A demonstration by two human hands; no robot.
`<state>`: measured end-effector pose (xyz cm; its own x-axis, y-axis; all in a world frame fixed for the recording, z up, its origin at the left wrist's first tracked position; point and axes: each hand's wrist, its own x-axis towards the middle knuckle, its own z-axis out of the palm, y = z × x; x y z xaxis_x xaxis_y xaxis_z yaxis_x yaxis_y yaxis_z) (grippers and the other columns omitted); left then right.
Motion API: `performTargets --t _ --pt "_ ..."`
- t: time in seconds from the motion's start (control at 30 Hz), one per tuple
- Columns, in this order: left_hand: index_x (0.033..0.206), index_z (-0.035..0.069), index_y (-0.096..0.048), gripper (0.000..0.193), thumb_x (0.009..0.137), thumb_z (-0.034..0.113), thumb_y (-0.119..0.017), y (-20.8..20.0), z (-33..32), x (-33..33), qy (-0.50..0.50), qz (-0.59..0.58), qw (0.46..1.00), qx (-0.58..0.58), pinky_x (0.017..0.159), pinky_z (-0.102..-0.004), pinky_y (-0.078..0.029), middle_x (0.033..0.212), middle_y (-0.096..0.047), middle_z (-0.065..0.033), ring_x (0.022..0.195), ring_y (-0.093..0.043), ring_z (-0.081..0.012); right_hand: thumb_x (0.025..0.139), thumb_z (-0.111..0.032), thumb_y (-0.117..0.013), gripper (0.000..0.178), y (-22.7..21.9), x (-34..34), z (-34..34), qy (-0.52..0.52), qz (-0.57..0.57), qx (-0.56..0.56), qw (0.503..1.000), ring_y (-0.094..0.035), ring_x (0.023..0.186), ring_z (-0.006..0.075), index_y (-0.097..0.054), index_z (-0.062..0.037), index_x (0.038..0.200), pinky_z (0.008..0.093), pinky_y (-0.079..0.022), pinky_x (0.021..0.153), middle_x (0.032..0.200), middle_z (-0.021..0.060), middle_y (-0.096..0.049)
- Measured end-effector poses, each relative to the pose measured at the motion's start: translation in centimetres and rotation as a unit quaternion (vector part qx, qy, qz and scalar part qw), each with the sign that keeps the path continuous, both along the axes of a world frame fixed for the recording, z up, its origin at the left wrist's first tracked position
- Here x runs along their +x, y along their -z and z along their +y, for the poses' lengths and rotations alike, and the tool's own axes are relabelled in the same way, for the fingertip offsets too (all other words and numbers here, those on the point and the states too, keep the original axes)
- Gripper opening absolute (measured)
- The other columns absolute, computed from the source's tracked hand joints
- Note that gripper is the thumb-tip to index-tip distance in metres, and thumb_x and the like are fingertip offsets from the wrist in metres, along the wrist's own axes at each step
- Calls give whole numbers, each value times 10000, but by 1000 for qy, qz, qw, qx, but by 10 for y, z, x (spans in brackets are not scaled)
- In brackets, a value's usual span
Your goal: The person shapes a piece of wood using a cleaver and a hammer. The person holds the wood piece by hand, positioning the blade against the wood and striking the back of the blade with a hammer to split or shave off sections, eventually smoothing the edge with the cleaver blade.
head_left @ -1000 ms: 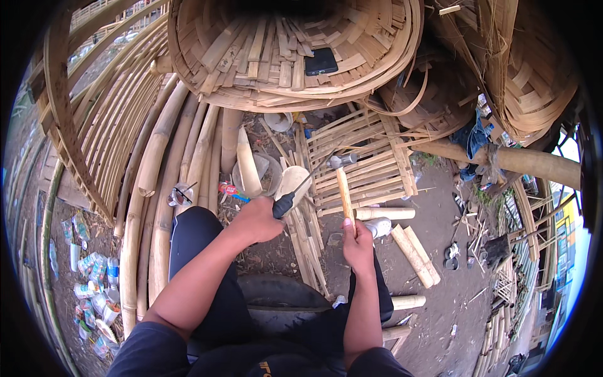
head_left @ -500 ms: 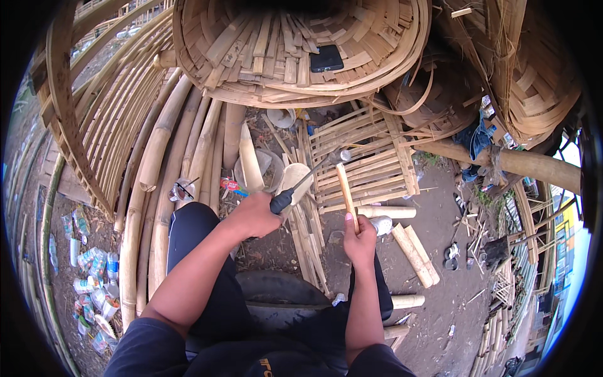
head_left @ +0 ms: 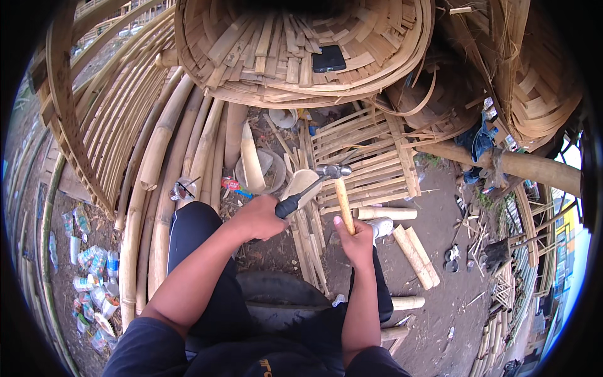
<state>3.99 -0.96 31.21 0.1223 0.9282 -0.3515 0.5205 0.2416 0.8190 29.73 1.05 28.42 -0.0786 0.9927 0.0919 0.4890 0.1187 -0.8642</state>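
Left hand (head_left: 259, 217): fingers clenched round grip of hammer (head_left: 309, 188). Right hand (head_left: 355, 242): fingers grasping lower part of pale stick (head_left: 344, 202), upper end at hammer's head. Sound technique, presumably: square blows, stick steady, fingertips low.

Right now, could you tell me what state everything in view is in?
Left hand: closed around the hammer's dark grip
Hammer: held aslant, head beside the bamboo stick's top; contact unclear
Right hand: closed around the bamboo stick
Bamboo stick: near upright, slightly tilted
Smartphone: lying inside the woven bamboo basket
Woven bamboo basket: open, hollow side showing
Plastic cups: heaped loosely
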Motion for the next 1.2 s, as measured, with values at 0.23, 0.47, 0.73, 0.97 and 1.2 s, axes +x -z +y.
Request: performTargets --t 0.23,0.47,0.73,0.97,1.2 --pt "817 -43 -601 267 809 210 -685 -2 1 2 16 -3 1000 -16 465 -321 -438 550 -575 -72 452 -567 -157 934 -284 -621 430 4 13 4 43 -53 54 996 -320 510 103 -499 14 650 323 -291 451 517 34 -399" --pt "837 -52 -609 265 810 203 -677 4 3 1 11 -2 1000 -1 470 -325 -452 540 -570 -72 451 -572 -164 945 -301 -595 421 -3 21 2 56 -123 66 989 -346 490 169 -523 33 698 353 -335 473 524 115 -421" --pt "794 -53 -622 264 797 209 -660 1 -1 -1 4 22 1000 21 551 -364 -490 551 -599 -130 514 -624 -232 985 -370 -515 408 -104 14 -4 76 175 267 945 -351 489 84 -466 -22 778 238 -279 428 576 8 -415" --pt "805 -73 -623 232 764 155 -633 4 3 2 -21 -54 998 -13 588 -384 -516 657 -639 -199 553 -653 -292 963 -294 -535 423 37 28 14 38 -264 174 948 -527 499 389 -559 48 715 442 -424 498 558 228 -508" --pt "849 -52 -603 236 774 166 -654 7 3 -26 -129 38 987 82 513 -370 -483 603 -590 -146 490 -615 -217 957 -312 -556 431 52 44 -20 81 -189 14 978 -522 502 360 -565 52 725 428 -408 506 584 222 -534"
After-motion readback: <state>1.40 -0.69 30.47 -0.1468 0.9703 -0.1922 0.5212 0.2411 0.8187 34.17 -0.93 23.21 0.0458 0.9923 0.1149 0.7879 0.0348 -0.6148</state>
